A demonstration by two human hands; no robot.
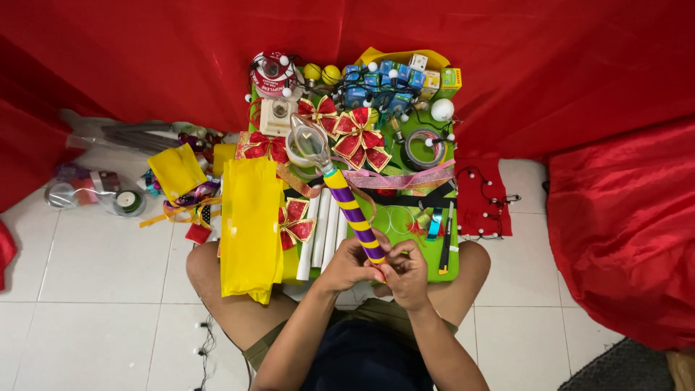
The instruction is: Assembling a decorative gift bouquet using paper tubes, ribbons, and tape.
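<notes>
From my view both hands pinch the near end of the purple-and-yellow striped stick [354, 213]: left hand [349, 265] wraps it, right hand [405, 271] fingers the tip. The clear bulb top [310, 142] might clip the red bows [360, 137]. Small blue boxes [376, 80] and a yellow box [451, 77] sit far right.

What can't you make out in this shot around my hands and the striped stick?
Head view only:
- Lower end of the purple and yellow striped stick: hidden by the left hand and right hand.
- Green board: mostly buried under bows and ribbons.
- Small boxes at the far end: too small to identify.
- Lap: cut off by the bottom edge.
</notes>
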